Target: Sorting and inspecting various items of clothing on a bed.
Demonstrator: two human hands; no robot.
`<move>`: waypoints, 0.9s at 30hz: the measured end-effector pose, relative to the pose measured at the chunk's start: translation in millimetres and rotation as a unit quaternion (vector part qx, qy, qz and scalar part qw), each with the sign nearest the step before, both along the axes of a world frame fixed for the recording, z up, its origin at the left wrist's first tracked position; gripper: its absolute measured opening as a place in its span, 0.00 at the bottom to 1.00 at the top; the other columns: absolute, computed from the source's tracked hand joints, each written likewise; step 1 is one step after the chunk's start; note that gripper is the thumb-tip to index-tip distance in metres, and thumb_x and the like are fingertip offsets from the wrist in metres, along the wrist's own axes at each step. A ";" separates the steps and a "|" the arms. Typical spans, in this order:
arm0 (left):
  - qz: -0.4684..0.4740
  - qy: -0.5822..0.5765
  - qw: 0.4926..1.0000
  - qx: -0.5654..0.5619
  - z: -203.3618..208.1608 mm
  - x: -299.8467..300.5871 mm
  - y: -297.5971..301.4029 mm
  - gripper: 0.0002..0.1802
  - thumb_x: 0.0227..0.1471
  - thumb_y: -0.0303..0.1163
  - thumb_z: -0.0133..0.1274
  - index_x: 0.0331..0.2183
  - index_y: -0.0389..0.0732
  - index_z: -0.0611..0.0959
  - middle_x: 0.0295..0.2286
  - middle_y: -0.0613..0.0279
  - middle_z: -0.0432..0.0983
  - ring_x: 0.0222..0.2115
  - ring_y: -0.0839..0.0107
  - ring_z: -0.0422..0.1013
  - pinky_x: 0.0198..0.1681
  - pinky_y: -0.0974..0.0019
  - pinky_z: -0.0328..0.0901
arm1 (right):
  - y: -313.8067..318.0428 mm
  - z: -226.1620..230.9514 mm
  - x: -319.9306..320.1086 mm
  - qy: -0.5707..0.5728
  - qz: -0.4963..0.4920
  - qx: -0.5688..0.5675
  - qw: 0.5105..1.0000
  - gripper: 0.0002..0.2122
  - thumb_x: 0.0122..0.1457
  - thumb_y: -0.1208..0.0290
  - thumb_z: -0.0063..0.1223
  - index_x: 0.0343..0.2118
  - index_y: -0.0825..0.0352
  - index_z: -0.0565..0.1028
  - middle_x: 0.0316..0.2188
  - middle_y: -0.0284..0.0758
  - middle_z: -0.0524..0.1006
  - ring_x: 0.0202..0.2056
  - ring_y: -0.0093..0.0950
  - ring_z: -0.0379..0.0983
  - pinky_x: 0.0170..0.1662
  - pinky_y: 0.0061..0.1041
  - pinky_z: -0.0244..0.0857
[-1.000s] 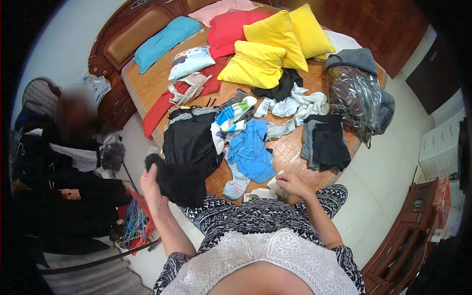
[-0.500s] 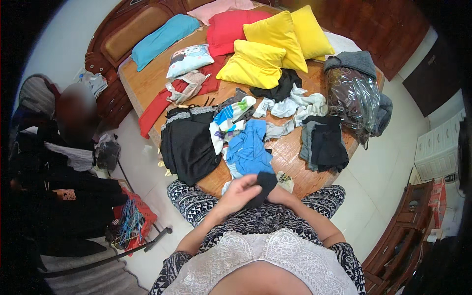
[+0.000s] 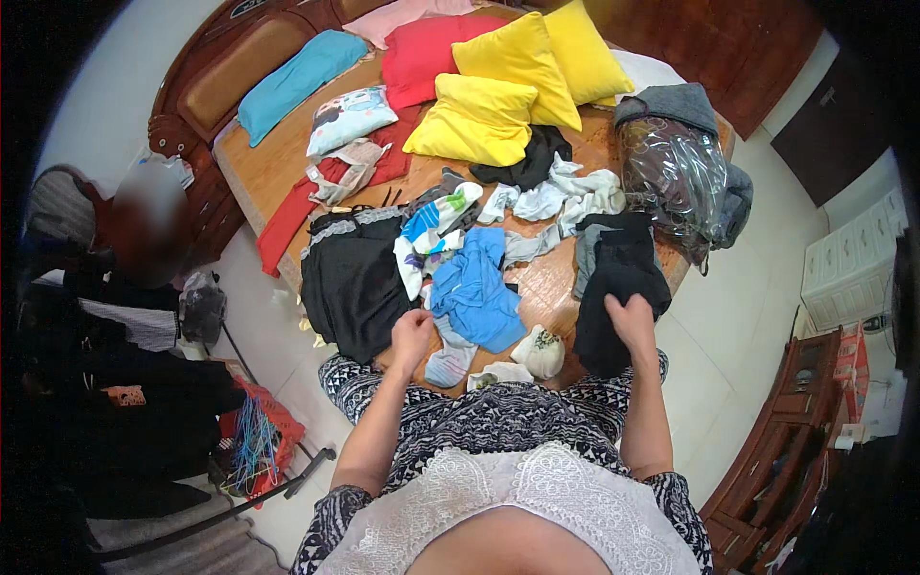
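Observation:
My right hand (image 3: 632, 326) is closed on a black cloth garment (image 3: 613, 340) at the near end of a folded pile on the right, where black cloth lies over grey cloth (image 3: 586, 259). My left hand (image 3: 412, 337) is apart from it with curled fingers, between a black garment with grey lace trim (image 3: 355, 283) and a pale striped sock (image 3: 450, 364); what it holds, if anything, is hidden. Between my hands lie a crumpled blue garment (image 3: 477, 292) and a white sock with a dark pattern (image 3: 539, 353). Behind them is a white, blue and green patterned cloth (image 3: 431, 230).
Yellow cushions (image 3: 479, 120), a red pillow (image 3: 431, 62) and a blue pillow (image 3: 302, 81) lie on the far side of the wooden bed (image 3: 240, 158). A clear plastic bag (image 3: 671, 177) stands at right. Hangers fill a red basket (image 3: 273, 431) at lower left.
The black cloth has moved from in front of my lap to the pile on the right with my right hand. My left hand has let go of it and moved left.

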State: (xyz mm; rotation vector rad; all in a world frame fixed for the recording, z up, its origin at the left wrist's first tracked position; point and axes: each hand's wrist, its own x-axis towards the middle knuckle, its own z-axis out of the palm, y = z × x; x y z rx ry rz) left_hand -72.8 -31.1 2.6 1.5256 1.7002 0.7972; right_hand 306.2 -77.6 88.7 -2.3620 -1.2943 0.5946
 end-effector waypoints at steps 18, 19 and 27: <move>-0.180 -0.258 0.945 -0.089 70.1 60.7 64.5 0.11 0.53 0.33 0.47 0.24 0.38 0.78 0.22 0.69 0.74 0.24 0.79 0.67 0.27 0.73 0.60 | 7.0 -12.7 -60.0 0.268 0.256 0.082 0.925 0.21 0.50 0.65 0.54 0.45 0.72 0.69 0.37 0.43 0.74 0.37 0.32 0.73 0.39 0.30 0.65; -0.194 -0.350 0.912 -0.094 106.1 68.3 60.7 0.12 0.54 0.34 0.48 0.23 0.39 0.78 0.21 0.75 0.72 0.22 0.86 0.64 0.26 0.78 0.59 | 13.1 -5.5 -66.5 0.277 0.283 0.086 0.914 0.23 0.49 0.64 0.55 0.47 0.72 0.68 0.38 0.43 0.74 0.37 0.32 0.72 0.39 0.30 0.66; -0.252 -0.548 0.796 -0.055 218.1 68.1 54.9 0.16 0.54 0.35 0.49 0.40 0.34 0.76 0.31 0.62 0.77 0.30 0.77 0.73 0.35 0.72 0.68 | 45.8 -11.9 -107.1 0.198 0.432 0.181 0.861 0.18 0.48 0.64 0.55 0.37 0.74 0.73 0.40 0.46 0.72 0.47 0.41 0.64 0.51 0.32 0.57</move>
